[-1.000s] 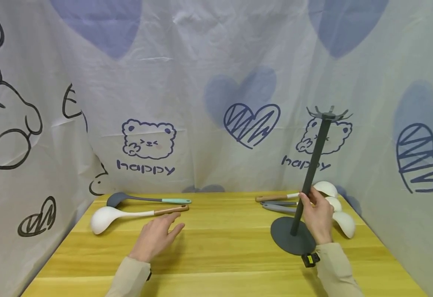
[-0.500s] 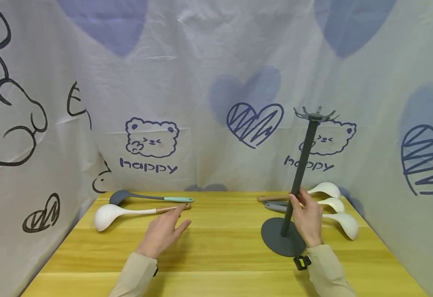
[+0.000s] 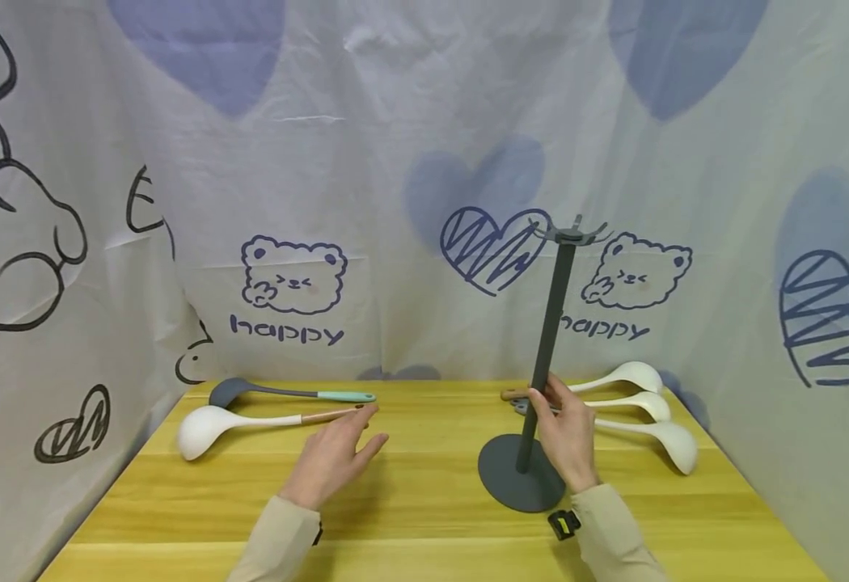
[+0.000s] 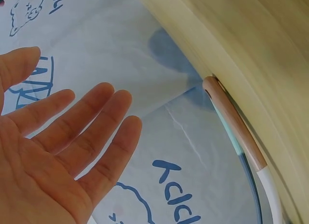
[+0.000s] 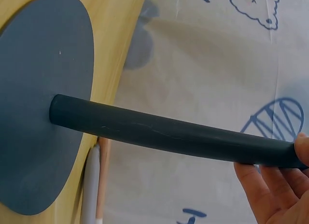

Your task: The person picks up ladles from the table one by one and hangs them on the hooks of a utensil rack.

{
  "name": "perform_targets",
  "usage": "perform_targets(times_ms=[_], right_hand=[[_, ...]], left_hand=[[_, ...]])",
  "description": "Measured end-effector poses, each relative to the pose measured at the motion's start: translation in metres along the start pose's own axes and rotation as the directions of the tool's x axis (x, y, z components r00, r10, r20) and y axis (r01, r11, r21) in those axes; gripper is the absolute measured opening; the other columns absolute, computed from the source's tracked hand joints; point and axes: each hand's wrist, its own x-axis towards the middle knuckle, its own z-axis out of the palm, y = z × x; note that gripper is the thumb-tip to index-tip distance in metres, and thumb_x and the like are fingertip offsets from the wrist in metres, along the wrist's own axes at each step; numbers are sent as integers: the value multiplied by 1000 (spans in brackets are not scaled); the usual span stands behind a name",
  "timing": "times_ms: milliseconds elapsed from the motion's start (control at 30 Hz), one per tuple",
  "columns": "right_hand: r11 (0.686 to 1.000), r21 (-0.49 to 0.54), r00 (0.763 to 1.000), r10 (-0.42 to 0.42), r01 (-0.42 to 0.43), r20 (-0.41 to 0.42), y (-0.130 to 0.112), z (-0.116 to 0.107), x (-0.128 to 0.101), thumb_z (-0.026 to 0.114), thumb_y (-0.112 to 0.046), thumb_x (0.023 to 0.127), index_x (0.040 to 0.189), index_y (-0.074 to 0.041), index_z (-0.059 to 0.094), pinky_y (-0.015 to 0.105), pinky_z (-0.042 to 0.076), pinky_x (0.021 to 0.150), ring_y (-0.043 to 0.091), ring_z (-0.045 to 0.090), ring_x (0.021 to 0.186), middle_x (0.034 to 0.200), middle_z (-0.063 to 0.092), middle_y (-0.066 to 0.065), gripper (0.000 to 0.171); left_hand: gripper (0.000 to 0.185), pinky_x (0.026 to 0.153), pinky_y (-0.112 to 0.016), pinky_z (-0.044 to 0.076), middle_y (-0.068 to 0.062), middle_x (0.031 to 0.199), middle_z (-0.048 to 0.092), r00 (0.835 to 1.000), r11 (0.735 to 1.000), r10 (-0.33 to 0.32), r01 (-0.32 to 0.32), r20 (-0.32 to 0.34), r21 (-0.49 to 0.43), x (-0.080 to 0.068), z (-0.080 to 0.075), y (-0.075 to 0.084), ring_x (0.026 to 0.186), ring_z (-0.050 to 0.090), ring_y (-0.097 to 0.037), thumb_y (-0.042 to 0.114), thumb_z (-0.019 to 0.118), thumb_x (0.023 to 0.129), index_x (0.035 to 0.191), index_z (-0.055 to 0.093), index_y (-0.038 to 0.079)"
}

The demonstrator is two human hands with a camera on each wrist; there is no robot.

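right hand (image 3: 568, 432) reaches forward from a beige sleeve (image 3: 614, 537) and sits low on the pole of a dark grey utensil stand (image 3: 541, 364); a small black clip with a yellow mark (image 3: 562, 524) sits at that wrist. left hand (image 3: 333, 457) is stretched forward and a little inward over the tabletop (image 3: 424, 501), palm down, holding nothing.

the utensil stand is a thin matte pole on a round flat base (image 3: 506, 478), with a ring of short hooks (image 3: 570, 233) at the top. the base sits on the tabletop right of centre, pole close to upright, leaning slightly right toward the top. in the right wrist view the pole (image 5: 169, 134) runs across the frame from the disc of the base (image 5: 38, 127).

right fingers (image 3: 550, 398) are curled round the lower pole, thumb on the near side; the right wrist view shows fingertips (image 5: 270, 185) under the pole and clamped on it. left fingers (image 4: 91, 122) are straight and slightly spread, touching nothing that the views show; their tips lie near the wooden handle end of a white ladle (image 3: 206, 427).

behind that ladle lies a grey ladle with a teal handle (image 3: 286, 393), near the back left edge. behind the stand, on the right, three white ladles (image 3: 650, 404) lie side by side with bowls to the right, well apart from the left pair. a printed cloth backdrop (image 3: 424, 162) with bears and hearts surrounds the tabletop.
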Motion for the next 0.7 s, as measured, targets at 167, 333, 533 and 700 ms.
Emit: perform_targets(times_ms=[167,333,533,700], right_hand=[[998,59,999,-12,9,38,-8,10,-1,67,-21,93,109,-14,71,41,61,74,25,73,96,100,76,7,17],[996,92,998,5,-11,66,-16,21,-3,70,-19,91,113,-12,71,41,61,76,27,73,97,100,76,9,23],[989,145,994,-5,-10,108,-27,36,-7,70,-19,92,119,-10,69,40,61,76,26,72,96,103,75,10,29],[985,172,990,-12,-12,138,-36,46,-10,69,-21,92,117,-11,70,39,61,76,25,72,97,102,75,9,28]], left_hand=[[46,84,-50,57,-9,125,67,1000,1000,17,-18,-24,-10,1,-2,2,107,67,-29,37,62,96,133,58,10],[41,81,-47,58,-10,120,69,999,1000,26,-26,-40,-7,3,1,2,102,68,-26,36,63,96,128,61,10],[39,79,-44,58,-8,114,71,998,999,35,-36,-57,-20,5,4,6,98,69,-23,36,63,96,125,63,11],[37,75,-42,58,-7,110,72,997,999,32,-33,-69,-15,5,4,8,95,70,-23,34,65,95,123,64,11]])
